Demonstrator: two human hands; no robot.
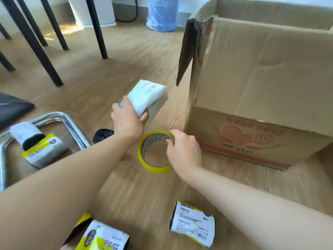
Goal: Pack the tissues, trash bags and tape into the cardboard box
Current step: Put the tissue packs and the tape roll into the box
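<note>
My left hand (128, 120) grips a white tissue pack (147, 97) and holds it above the wooden floor, left of the cardboard box (252, 91). My right hand (183, 150) pinches the rim of a yellow tape roll (153, 154) standing on the floor in front of the box. The box is open at the top, with a flap hanging at its left corner. Trash bag packs with yellow and white labels lie at the near right (194, 223), near middle (102, 237) and left (41, 148). A loose black trash bag roll (101, 135) lies behind my left forearm.
A chrome tube frame (72, 127) lies on the floor at the left, around the left pack. Dark table and chair legs (36, 46) stand at the back left. A blue wrapped cylinder (162, 14) stands by the far wall. A dark bag (12, 109) lies at the left edge.
</note>
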